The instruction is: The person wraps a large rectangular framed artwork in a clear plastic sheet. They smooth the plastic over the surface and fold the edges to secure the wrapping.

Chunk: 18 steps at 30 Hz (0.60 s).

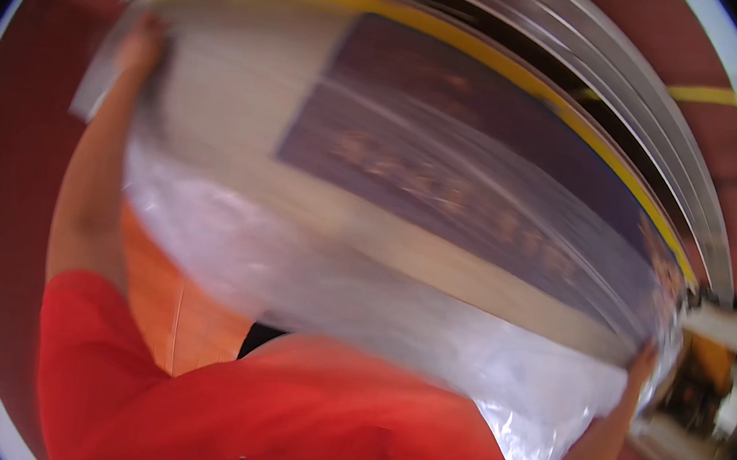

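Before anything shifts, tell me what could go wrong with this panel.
The loose plastic bunched toward the shirt might snag or tear. With the left hand and right hand at opposite ends of the panel, its middle could sag. Its far side looks close to the metal frame and might scrape.

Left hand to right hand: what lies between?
In the head view, a pale board with a dark rectangle, clear plastic over at least part of it, spans between left hand and right hand.
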### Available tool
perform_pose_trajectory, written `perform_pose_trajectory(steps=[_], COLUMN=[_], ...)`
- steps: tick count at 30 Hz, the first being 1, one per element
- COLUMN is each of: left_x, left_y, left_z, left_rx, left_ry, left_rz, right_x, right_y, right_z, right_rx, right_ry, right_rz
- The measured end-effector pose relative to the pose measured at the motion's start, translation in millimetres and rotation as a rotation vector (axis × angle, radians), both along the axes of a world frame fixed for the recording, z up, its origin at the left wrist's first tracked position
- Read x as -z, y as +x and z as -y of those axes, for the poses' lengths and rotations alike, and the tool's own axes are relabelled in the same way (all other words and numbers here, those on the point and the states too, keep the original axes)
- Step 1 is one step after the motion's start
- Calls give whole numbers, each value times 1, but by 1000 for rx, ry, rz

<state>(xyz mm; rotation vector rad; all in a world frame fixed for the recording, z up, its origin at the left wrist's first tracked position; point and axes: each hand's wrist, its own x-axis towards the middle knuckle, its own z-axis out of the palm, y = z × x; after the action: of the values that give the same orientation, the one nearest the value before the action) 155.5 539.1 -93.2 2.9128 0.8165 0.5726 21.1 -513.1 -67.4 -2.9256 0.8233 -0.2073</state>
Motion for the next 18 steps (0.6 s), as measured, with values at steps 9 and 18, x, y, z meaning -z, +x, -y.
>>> perform_pose_trajectory(steps=[9, 18], left_x=[-22, -31], left_y=[-26, -12], left_z=[50, 65], left_rx=[-16, 7], left_ry=[-140, -201], left_rz=[172, 195], right_x=[-109, -12], right_y=[44, 0], right_z=[-526, -732], right_rx=[-1353, -1160], right_ry=[1137, 1205], right_rz=[-416, -867])
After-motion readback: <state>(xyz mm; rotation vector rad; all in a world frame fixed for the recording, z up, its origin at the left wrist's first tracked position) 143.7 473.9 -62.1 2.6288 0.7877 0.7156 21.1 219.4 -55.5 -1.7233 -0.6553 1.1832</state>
